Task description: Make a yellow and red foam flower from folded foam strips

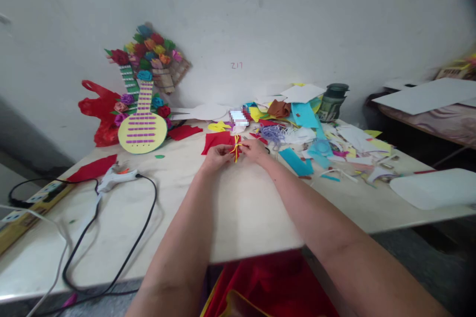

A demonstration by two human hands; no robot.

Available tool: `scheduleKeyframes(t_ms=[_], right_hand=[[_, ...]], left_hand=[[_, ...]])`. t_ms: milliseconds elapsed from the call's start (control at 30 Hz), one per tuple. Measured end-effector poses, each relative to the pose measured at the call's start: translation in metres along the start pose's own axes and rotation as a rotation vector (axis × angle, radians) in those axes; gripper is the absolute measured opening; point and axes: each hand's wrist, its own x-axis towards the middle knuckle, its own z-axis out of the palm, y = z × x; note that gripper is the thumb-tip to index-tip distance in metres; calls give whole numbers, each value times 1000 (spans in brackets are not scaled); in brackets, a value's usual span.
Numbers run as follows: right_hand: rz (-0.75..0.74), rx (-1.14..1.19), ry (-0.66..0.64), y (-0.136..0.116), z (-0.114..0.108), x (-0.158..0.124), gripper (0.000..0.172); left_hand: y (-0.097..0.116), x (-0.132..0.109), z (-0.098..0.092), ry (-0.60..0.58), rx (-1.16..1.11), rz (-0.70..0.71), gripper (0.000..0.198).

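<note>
Power strip (40, 200): long and yellow-sided, with pale socket faces.
Glue gun (119, 177): white plastic, black cord looping over the table.
Red bag (98, 109): thin, crinkled plastic.
Paper lute (142, 132): upright, round yellow body, purple bars across.
Flowers (152, 47): many-coloured crumpled paper, set in a brown wrap (163, 80).
Left hand (218, 157): fingertips pinching the yellow strips.
Yellow strips (236, 152): narrow, bundled at the table's middle, between both hands, before a red sheet (213, 141).
Wall writing (237, 65): red, seemingly "217".
Right hand (256, 150): fingertips pinching the same bundle.
Yarn (273, 133): tangled, lilac and white.
Blue pieces (295, 161): flat, ragged-cut.
Bottle (334, 101): dark green, lidded; contents unclear.
White tub (435, 188): smooth plastic, rounded corners.
</note>
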Motion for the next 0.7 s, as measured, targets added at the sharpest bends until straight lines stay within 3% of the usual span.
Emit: scheduleKeyframes(t_ms=[200, 433, 700], right_hand=[[42, -32, -4, -5, -3, -2, 30], [52, -40, 0, -8, -6, -3, 28], [31, 329, 69, -2, 8, 2, 26]], left_hand=[[-1, 4, 10, 130, 322, 187, 34], [-1, 7, 15, 139, 629, 281, 30], [7, 3, 15, 228, 754, 291, 22]])
